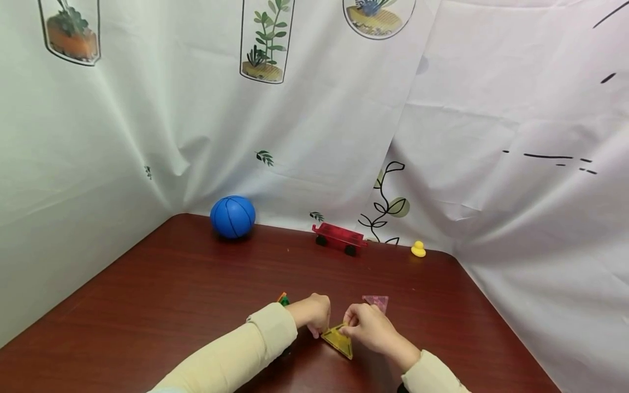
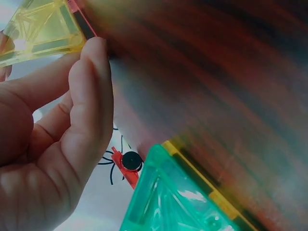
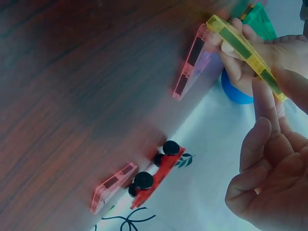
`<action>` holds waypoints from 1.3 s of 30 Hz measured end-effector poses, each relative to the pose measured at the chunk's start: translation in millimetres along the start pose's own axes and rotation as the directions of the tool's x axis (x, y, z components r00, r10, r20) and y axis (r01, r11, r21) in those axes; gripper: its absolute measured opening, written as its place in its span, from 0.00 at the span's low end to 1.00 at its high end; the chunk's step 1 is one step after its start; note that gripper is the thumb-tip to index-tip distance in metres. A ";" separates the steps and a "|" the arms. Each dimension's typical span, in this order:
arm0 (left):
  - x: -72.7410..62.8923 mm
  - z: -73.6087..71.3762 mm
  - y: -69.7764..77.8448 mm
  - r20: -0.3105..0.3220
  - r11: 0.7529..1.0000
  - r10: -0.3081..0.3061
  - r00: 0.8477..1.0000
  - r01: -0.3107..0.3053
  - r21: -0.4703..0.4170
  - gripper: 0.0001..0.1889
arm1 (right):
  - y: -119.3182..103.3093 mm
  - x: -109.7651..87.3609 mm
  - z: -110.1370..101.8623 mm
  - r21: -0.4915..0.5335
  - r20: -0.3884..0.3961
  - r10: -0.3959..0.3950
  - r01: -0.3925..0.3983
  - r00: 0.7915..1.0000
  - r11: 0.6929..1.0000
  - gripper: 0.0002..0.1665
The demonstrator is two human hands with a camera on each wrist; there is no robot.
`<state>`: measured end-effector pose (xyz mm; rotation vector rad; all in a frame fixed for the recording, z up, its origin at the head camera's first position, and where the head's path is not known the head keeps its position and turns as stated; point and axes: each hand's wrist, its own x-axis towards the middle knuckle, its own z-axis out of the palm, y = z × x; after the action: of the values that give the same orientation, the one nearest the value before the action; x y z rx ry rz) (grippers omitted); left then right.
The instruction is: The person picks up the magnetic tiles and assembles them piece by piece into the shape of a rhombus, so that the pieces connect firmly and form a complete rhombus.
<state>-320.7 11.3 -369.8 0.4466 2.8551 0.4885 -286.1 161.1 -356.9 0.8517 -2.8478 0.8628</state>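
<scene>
My right hand (image 1: pixel 371 328) pinches a yellow see-through triangular magnetic tile (image 1: pixel 339 341) between thumb and fingers, tilted just over the table. At its left corner is my left hand (image 1: pixel 314 314), fingers curled and fingertips together. A pink triangular magnetic tile (image 3: pixel 191 62) sits at those left fingertips, its edge meeting the yellow tile's end; the left hand hides it in the head view. Another pink tile (image 1: pixel 377 302) lies beyond the right hand. Beside the left wrist is a green triangular tile (image 2: pixel 168 197) with an orange-yellow tile edge (image 2: pixel 216 192) along it, mostly hidden by the sleeve from above.
Along the back of the dark red-brown table (image 1: pixel 162 289) are a blue ball (image 1: pixel 233 217), a red toy wagon (image 1: pixel 340 236) with black wheels and a small yellow toy (image 1: pixel 418 249). White printed cloth (image 1: pixel 314 120) hangs behind and at both sides.
</scene>
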 end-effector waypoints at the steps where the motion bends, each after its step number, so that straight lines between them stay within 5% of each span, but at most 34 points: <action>1: -0.5 -0.5 -0.5 0.003 1.000 0.002 1.000 -0.002 -0.019 0.12 | 0.3 0.3 0.4 0.001 0.000 0.000 0.000 1.000 1.000 0.11; 7: -8.8 -11.1 -5.9 -0.002 0.983 0.101 0.995 -0.100 -0.154 0.10 | 3.1 1.1 1.7 0.004 0.004 -0.009 0.009 1.000 1.000 0.12; 15: -19.4 -19.2 -5.2 -0.012 0.958 0.247 0.969 -0.246 -0.145 0.13 | 2.4 0.7 -1.8 0.049 0.033 -0.013 0.011 0.999 0.999 0.12; 26: -22.5 -11.9 -5.1 -0.065 0.946 0.290 0.955 -0.296 -0.135 0.07 | 11.0 -4.1 -20.4 0.073 0.063 -0.024 0.019 0.998 0.997 0.13; 32: -23.8 -10.2 -6.3 -0.072 0.951 0.283 0.957 -0.289 -0.108 0.08 | 33.6 -0.2 -34.8 -0.003 -0.017 0.100 -0.100 0.995 0.995 0.14; 39: -24.3 -8.8 -7.9 -0.093 0.947 0.298 0.950 -0.307 -0.098 0.07 | 58.8 12.0 -42.2 -0.104 -0.079 0.277 -0.285 0.957 0.953 0.12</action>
<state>-302.4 -6.3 -360.7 0.8702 2.8234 0.7292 -331.5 218.1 -348.3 0.4033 -2.9717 0.7249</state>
